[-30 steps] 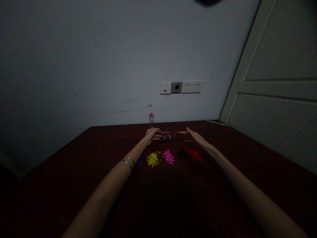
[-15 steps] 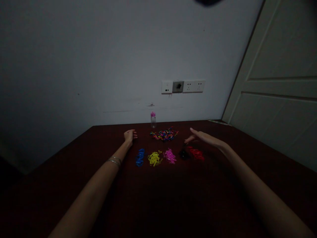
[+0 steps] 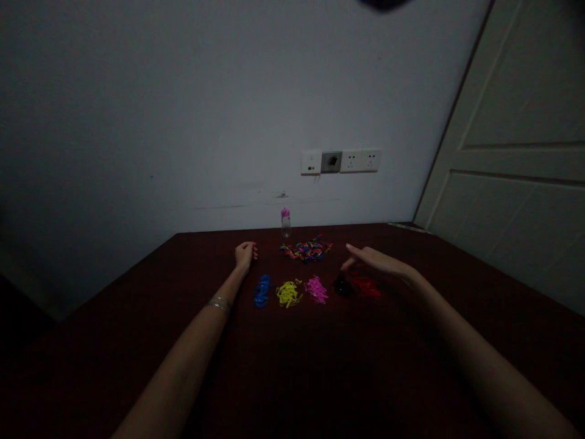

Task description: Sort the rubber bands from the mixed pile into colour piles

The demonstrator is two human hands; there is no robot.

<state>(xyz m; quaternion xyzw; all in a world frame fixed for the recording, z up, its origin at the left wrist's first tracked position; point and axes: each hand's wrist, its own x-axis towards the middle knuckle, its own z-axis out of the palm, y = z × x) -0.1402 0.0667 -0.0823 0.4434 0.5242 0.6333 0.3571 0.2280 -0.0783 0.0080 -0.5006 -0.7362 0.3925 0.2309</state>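
My left hand rests on the dark tabletop with its fingers curled in and nothing visible in them, beyond the blue pile. Over the black pile and close to the red pile hovers my right hand, thumb stretched away from its downward-pointing fingers. Whether those fingertips touch the black pile is too dark to tell. A yellow pile and a pink pile complete the row. All look like small rubber bands. Behind them lies a mixed multicoloured heap.
A clear bottle with a pink cap stands upright at the table's back, near the wall. Sockets and switches are set in the wall above. A pale panelled door stands at the right. The room is dim.
My right hand has shifted slightly left and its thumb has come lower, with the fingers over the black pile. My left hand stays curled. The whole view has moved a little.
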